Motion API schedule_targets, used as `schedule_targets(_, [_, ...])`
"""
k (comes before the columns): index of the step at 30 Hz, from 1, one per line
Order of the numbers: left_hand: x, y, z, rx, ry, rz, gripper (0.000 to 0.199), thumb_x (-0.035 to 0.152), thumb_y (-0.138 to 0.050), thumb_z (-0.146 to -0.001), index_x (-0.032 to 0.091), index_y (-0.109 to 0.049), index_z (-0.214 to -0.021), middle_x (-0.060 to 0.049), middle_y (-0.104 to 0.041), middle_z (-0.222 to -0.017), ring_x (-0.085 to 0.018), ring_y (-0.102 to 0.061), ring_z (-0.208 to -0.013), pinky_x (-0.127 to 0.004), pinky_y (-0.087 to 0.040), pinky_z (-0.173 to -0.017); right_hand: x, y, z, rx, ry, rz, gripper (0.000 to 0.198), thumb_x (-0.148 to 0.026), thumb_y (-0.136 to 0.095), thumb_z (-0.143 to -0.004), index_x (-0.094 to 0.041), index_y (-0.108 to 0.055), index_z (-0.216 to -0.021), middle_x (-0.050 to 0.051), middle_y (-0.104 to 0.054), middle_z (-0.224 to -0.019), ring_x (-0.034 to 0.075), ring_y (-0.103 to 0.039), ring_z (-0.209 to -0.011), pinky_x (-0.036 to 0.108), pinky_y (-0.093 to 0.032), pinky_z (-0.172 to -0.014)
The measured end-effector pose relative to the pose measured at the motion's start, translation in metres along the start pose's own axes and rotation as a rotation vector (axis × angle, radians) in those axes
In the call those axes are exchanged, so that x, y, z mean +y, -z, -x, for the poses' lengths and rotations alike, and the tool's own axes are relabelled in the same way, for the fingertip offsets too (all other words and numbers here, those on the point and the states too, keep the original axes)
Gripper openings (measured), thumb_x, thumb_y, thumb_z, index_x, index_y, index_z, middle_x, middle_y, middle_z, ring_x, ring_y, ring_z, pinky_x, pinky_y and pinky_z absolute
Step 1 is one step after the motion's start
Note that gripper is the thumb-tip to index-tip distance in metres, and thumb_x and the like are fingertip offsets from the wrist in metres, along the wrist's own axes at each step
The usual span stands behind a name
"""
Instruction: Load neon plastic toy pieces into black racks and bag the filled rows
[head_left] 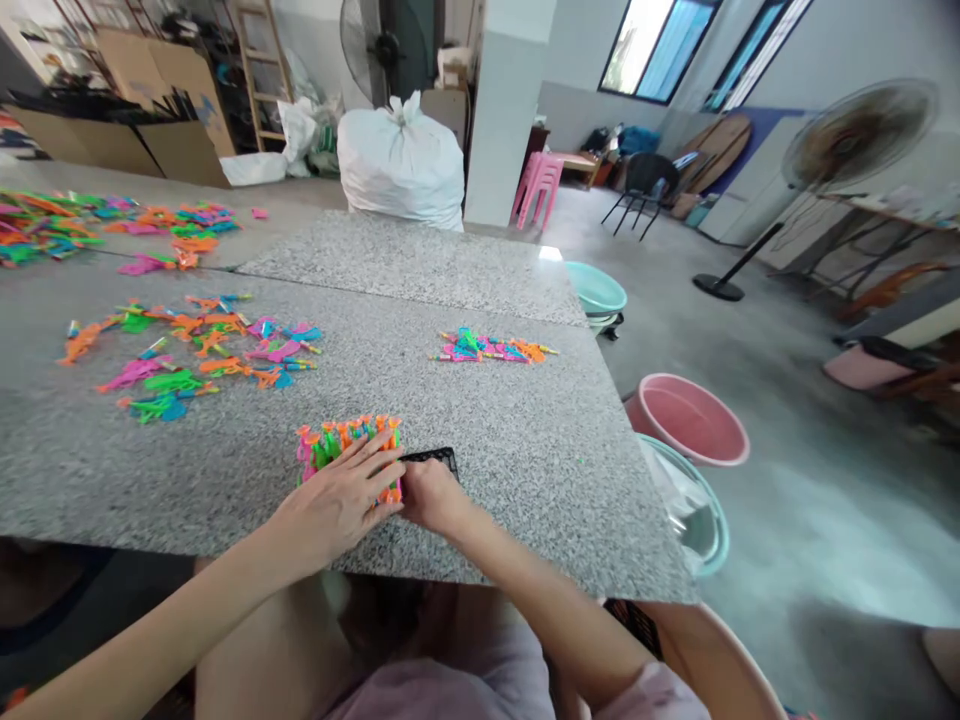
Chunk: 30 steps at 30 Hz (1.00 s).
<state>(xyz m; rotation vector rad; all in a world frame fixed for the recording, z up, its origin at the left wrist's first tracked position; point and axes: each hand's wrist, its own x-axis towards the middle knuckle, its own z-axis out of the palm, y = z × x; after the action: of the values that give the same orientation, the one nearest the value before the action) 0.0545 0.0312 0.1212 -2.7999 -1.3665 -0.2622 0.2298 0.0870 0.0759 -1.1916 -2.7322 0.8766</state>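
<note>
Under outspread left hand: bunched orange, green, pink toys; right hand curls at black basket, hold unclear.

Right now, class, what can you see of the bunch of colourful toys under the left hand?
The bunch is a tight cluster of small orange, green and pink pieces, plastic by their look, with mostly orange ends along its far side. It sits near the front edge of the speckled table. The left hand lies across it, covering much of it. The right hand is curled beside it; whether they touch is unclear.
</note>
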Motion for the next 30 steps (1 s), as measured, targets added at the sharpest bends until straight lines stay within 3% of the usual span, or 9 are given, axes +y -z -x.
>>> schedule_targets(3, [-0.001, 0.001, 0.001, 0.034, -0.030, -0.054, 0.031, 0.026, -0.055, -0.096, 0.017, -0.064, -0.124, -0.012, -0.066, -0.134, -0.032, -0.055, -0.133, -0.050, -0.051, -0.107, 0.044, 0.035, -0.029, -0.069, 0.034, -0.095, 0.029, -0.023, -0.079, -0.076, -0.018, -0.071, -0.103, 0.005, -0.076, -0.098, 0.021, -0.071, -0.086, 0.025, -0.050, -0.074])
schedule_targets(7, [-0.001, 0.002, 0.003, 0.070, -0.048, -0.107, 0.033, 0.026, -0.058, -0.093, 0.019, -0.064, -0.125, -0.010, -0.066, -0.134, -0.031, -0.058, -0.129, -0.047, -0.055, -0.103, 0.097, 0.082, -0.088, 0.302, -0.276, 0.163, 0.047, -0.008, -0.053, -0.091, -0.019, -0.056, -0.136, 0.013, -0.062, -0.136, 0.025, -0.059, -0.123, 0.033, -0.049, -0.094])
schedule_targets(10, [-0.002, 0.001, 0.004, 0.080, -0.057, -0.113, 0.034, 0.035, -0.062, -0.092, 0.021, -0.065, -0.123, -0.009, -0.067, -0.133, -0.031, -0.061, -0.126, -0.046, -0.057, -0.100, 0.108, 0.086, -0.125, 0.308, -0.183, 0.316, 0.058, 0.000, -0.038, -0.093, -0.020, -0.045, -0.147, 0.014, -0.050, -0.149, 0.024, -0.043, -0.139, 0.039, -0.043, -0.106])
schedule_targets(12, [-0.003, 0.000, 0.005, 0.077, -0.057, -0.100, 0.038, 0.039, -0.064, -0.092, 0.021, -0.064, -0.125, -0.008, -0.066, -0.135, -0.031, -0.060, -0.127, -0.046, -0.057, -0.101, 0.106, 0.071, -0.134, 0.284, -0.121, 0.355, 0.053, -0.002, -0.039, -0.093, -0.016, -0.048, -0.144, 0.016, -0.053, -0.145, 0.025, -0.045, -0.136, 0.040, -0.044, -0.106])
schedule_targets(16, [-0.003, -0.004, 0.006, 0.077, -0.060, -0.062, 0.033, 0.032, -0.059, -0.094, 0.020, -0.065, -0.124, -0.008, -0.066, -0.135, -0.029, -0.058, -0.130, -0.046, -0.053, -0.107, 0.107, 0.031, -0.104, 0.310, 0.054, 0.292, 0.051, 0.002, -0.045, -0.086, -0.014, -0.058, -0.132, 0.014, -0.065, -0.127, 0.022, -0.055, -0.124, 0.039, -0.038, -0.112])
schedule_targets(19, [-0.002, -0.005, 0.006, 0.069, -0.044, -0.044, 0.031, 0.029, -0.055, -0.096, 0.019, -0.065, -0.124, -0.010, -0.066, -0.135, -0.030, -0.055, -0.133, -0.047, -0.049, -0.110, 0.113, 0.020, -0.066, 0.381, 0.099, 0.141, 0.048, 0.004, -0.045, -0.082, -0.021, -0.069, -0.115, 0.007, -0.071, -0.115, 0.021, -0.056, -0.125, 0.046, -0.028, -0.119])
schedule_targets(23, [-0.003, -0.001, 0.005, 0.019, -0.020, 0.025, 0.034, 0.034, -0.055, -0.099, 0.021, -0.062, -0.129, -0.009, -0.063, -0.139, -0.030, -0.050, -0.138, -0.048, -0.045, -0.114, 0.110, 0.038, -0.052, 0.489, -0.146, 0.005, 0.029, -0.014, -0.061, -0.085, -0.019, -0.070, -0.112, 0.010, -0.071, -0.115, 0.024, -0.062, -0.117, 0.042, -0.044, -0.105])
schedule_targets(26, [-0.006, 0.004, 0.007, 0.025, -0.017, 0.089, 0.039, 0.043, -0.053, -0.100, 0.022, -0.061, -0.131, -0.009, -0.061, -0.141, -0.029, -0.047, -0.140, -0.049, -0.043, -0.116, 0.100, 0.059, -0.065, 0.324, -0.411, -0.086, 0.035, -0.027, -0.081, -0.071, -0.014, -0.072, -0.103, 0.013, -0.074, -0.104, 0.027, -0.069, -0.100, 0.034, -0.053, -0.085])
schedule_targets(30, [-0.009, 0.012, 0.012, -0.046, -0.014, 0.123, 0.046, 0.047, -0.058, -0.097, 0.020, -0.058, -0.134, -0.011, -0.059, -0.143, -0.031, -0.046, -0.141, -0.051, -0.042, -0.116, 0.086, 0.061, -0.067, 0.116, -0.440, -0.260, 0.006, -0.017, -0.077, -0.074, -0.015, -0.071, -0.075, 0.002, -0.071, -0.068, 0.019, -0.071, -0.068, 0.024, -0.051, -0.065])
